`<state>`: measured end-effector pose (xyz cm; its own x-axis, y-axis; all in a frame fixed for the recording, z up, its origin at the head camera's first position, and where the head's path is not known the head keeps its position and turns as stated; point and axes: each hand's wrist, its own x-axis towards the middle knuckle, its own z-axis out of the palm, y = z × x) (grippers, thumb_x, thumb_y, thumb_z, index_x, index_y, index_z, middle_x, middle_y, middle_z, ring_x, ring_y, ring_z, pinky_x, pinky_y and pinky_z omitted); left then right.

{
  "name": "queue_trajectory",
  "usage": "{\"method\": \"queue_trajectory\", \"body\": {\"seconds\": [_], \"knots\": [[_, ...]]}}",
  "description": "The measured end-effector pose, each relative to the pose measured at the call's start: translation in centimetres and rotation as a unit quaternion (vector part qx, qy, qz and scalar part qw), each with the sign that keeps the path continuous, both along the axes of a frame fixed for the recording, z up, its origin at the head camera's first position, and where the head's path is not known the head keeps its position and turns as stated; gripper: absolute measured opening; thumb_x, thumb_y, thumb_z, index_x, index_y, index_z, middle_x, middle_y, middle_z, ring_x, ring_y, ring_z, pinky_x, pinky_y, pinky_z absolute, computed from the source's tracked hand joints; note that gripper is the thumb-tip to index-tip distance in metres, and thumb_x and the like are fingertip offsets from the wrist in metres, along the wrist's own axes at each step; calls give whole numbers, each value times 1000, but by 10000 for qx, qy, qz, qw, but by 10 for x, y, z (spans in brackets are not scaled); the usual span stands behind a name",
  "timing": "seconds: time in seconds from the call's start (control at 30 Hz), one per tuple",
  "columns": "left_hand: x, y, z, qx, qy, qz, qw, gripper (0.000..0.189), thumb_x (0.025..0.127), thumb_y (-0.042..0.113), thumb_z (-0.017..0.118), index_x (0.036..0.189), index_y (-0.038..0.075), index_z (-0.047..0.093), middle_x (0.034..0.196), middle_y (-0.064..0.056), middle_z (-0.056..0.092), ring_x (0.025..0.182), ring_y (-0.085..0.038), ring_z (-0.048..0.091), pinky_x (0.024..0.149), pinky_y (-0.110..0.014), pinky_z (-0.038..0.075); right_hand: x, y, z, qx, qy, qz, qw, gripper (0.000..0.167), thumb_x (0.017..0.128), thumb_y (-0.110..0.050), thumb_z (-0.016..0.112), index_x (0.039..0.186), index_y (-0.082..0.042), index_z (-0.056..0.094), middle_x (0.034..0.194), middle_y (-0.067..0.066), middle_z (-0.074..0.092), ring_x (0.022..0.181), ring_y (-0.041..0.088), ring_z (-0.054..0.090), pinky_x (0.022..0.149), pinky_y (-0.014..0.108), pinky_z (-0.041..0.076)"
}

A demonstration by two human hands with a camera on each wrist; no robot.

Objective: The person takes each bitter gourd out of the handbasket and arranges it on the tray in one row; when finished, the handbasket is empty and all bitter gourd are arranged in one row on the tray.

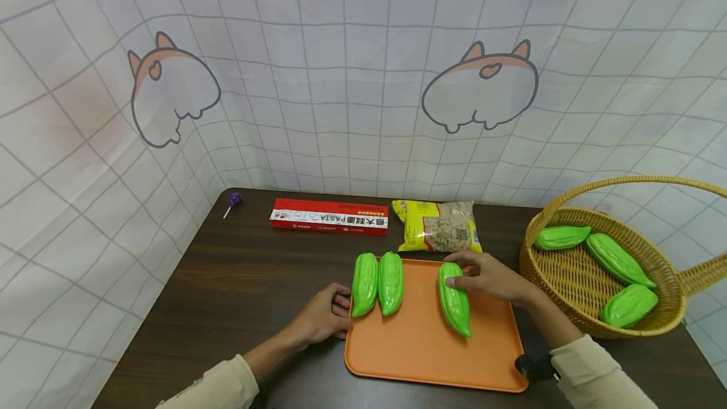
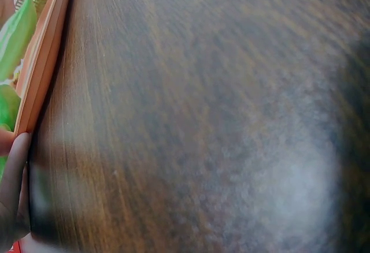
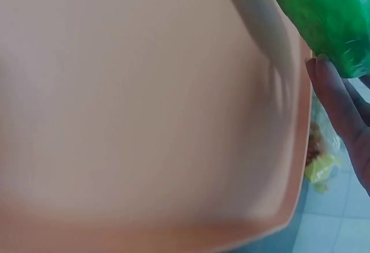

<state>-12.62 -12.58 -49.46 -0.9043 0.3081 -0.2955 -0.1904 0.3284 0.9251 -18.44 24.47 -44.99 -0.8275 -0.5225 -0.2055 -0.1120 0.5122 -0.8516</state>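
Observation:
My right hand [image 1: 483, 275] grips a bright green bitter melon [image 1: 454, 308] over the right half of an orange tray [image 1: 420, 352], thumb on its near side and fingers round its far end. In the right wrist view, fingertips [image 3: 326, 74] press against the end of this bitter melon [image 3: 324, 16]. At the tray's left edge, my left hand [image 1: 325, 315] holds the rim; the left wrist view has fingers [image 2: 14, 175] at the tray's wall [image 2: 43, 85]. Two more bitter melons, a left one [image 1: 365, 284] and a right one [image 1: 390, 284], lie side by side near that edge.
A wicker basket [image 1: 534, 270] with a tall handle stands at the right, holding three bitter melons. Behind the tray are a yellow bag [image 1: 440, 226] and a red pasta box [image 1: 329, 217]. A purple lollipop [image 1: 235, 199] lies at the table's [image 1: 227, 289] back left corner.

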Motion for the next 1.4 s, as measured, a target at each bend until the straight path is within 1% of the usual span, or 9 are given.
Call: {"method": "queue_trajectory", "body": {"seconds": [0.13,0.23,0.47,0.73,0.87,0.97,1.13,1.27,1.4], "knots": [[-2,-1,-1,0,-10,-44,10000,67,73,-4,75,134,-5,47,113,-17,55,89,-20,62,62,-35,64,-1,-8,-5,48,60,-72,9999,55,95,-31,69,141,-7,52,142,24,44,113,35,59,81,41,59],[-3,-1,-2,8,-3,-78,10000,67,73,-4,75,134,-6,47,113,-17,54,89,-20,62,63,-34,64,-2,-14,-8,71,42,-171,9998,54,95,-34,68,141,-9,53,142,20,46,118,36,56,81,39,58],[-3,-1,-3,11,-10,-94,10000,67,73,-4,74,134,-6,47,113,-17,54,88,-20,62,63,-35,64,-3,-25,-14,0,231,-259,9994,59,96,-34,67,145,-8,49,144,19,47,124,38,53,88,43,56],[-3,0,-3,-18,-27,-89,10000,66,74,-3,74,133,-5,47,113,-17,54,88,-20,62,63,-35,64,-6,-34,-19,-84,314,-295,9990,58,96,-34,66,144,-6,49,134,18,56,114,32,60,84,36,56],[-2,0,-2,-45,-28,-68,10000,66,73,-3,74,133,-5,47,113,-17,54,88,-20,61,63,-35,64,-6,-40,-18,-147,320,-329,9988,58,97,-34,66,144,-5,50,134,18,56,115,33,60,83,36,57],[-2,0,-1,-57,-16,-55,10000,66,73,-3,74,133,-6,47,112,-17,55,88,-20,62,63,-35,64,-7,-45,-17,-160,262,-437,9986,58,96,-34,66,144,-5,50,133,19,56,115,33,60,82,36,57],[-2,0,-1,-57,-25,-56,10000,66,73,-4,74,133,-5,47,113,-17,55,88,-20,62,63,-35,64,-8,-53,-17,-61,331,-590,9977,57,96,-35,66,143,-7,51,137,19,55,119,34,58,83,39,58],[-2,0,-1,-30,-75,-68,9999,66,73,-4,74,133,-5,47,113,-17,54,88,-20,62,63,-35,64,-9,-59,-19,-122,325,-658,9972,56,96,-33,66,142,-5,52,134,21,56,117,35,59,84,41,58],[-2,0,-1,8,-123,-67,9999,66,73,-4,74,134,-5,47,113,-17,54,89,-20,62,64,-35,64,-9,-63,-20,-168,271,-703,9970,56,96,-33,67,142,-5,51,131,21,57,114,33,60,80,38,57]]}}
